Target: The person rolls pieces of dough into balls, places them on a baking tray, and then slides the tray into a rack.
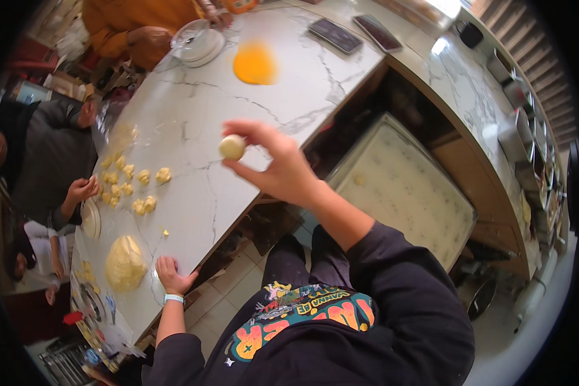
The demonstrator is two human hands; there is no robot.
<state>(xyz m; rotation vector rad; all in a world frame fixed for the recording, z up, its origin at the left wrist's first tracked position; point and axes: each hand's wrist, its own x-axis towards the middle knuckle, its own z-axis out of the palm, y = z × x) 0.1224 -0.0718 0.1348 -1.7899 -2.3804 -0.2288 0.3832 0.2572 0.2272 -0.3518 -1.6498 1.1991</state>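
Note:
Raised over the marbled table, my right hand pinches a small, pale yellow dough ball between thumb and fingers. My left hand rests on the near table edge with its fingers stretched out and nothing in it. Close beside it lies a big mound of yellow dough, with a tiny dough crumb nearby. Farther off, several lumpy dough pieces are scattered on the table. Below my right forearm sits a large pale tray, with one small round lump on it.
Two dark phones lie at the far side. An orange-yellow round shape, partly blurred, is on the table near white lidded containers. Across the table, a person in orange and one in dark clothes have hands at its edge.

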